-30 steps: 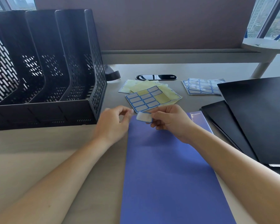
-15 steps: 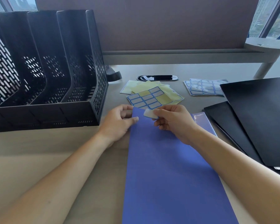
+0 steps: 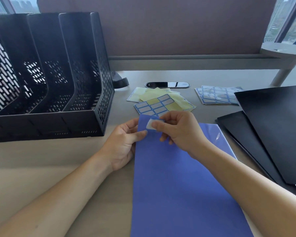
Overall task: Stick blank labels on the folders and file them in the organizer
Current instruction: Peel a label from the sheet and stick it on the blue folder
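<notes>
A blue folder (image 3: pixel 178 185) lies flat on the desk in front of me. My right hand (image 3: pixel 178 132) pinches a small white label with a blue border (image 3: pixel 150 125) over the folder's top left corner. My left hand (image 3: pixel 123 142) grips the folder's left edge near that corner, thumb on top. A partly used label sheet (image 3: pixel 154 106) lies just beyond the folder. The black three-slot organizer (image 3: pixel 58 74) stands at the left, its slots holding nothing.
Two black folders (image 3: pixel 272 134) overlap at the right. A stack of full label sheets (image 3: pixel 217 94) lies at the back right, yellowish backing sheets (image 3: pixel 176 101) at the centre. A black cable grommet (image 3: pixel 167 85) sits further back, before the brown partition.
My right hand has brought the label down from above the folder's top edge onto its top left corner. My left hand has taken hold of the folder's left edge.
</notes>
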